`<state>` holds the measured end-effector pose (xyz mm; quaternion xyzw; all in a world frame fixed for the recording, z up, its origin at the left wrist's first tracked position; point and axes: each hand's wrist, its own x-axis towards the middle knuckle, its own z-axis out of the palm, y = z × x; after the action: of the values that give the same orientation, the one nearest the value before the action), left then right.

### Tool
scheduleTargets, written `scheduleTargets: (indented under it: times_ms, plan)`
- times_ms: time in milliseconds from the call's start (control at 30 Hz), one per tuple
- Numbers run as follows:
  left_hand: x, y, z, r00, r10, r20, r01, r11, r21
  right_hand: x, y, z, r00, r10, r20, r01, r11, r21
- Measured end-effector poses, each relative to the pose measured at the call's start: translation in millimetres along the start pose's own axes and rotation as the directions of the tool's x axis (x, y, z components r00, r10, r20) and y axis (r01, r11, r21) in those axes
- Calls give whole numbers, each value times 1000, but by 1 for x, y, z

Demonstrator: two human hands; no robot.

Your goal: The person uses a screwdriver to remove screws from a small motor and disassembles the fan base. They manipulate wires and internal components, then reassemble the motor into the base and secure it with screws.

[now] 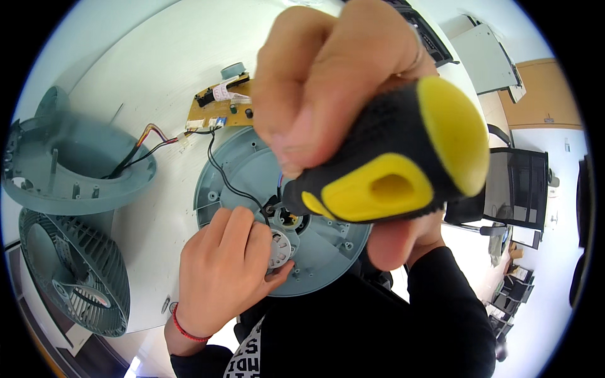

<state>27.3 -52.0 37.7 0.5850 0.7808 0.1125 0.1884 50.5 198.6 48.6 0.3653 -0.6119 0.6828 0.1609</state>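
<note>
Up close, the right hand [334, 82] has its fingers wrapped tight around a black-and-yellow screwdriver [391, 164], its tip pointing down into the hub of a round grey-blue base plate [328, 252]. Just below that tip, the left hand [220, 271] pinches a small silver motor part [279, 250] between thumb and curled fingers. Beyond the right-hand fingers lies a yellow circuit board [220, 107]; well left of both hands sit a grey housing [69, 170] and fan grille [75, 277].

Round base [328, 252] centre table, circuit board [220, 107] behind, fan grille [75, 277] left
</note>
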Motion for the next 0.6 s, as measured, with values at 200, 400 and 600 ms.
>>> scheduleTargets:
  times_ms: [200, 400, 600]
  plan:
    - [-1, 7, 11, 962, 95, -256, -67, 991, 115, 0, 0, 2, 999, -1, -42, -2, 997, -77]
    - [-3, 2, 13, 957, 116, -265, -80, 986, 145, -4, 2, 6, 997, -11, -81, -1, 990, -139]
    - [-1, 1, 13, 956, 143, -258, -137, 990, 43, -3, 2, 6, 996, -27, -88, 11, 983, -181]
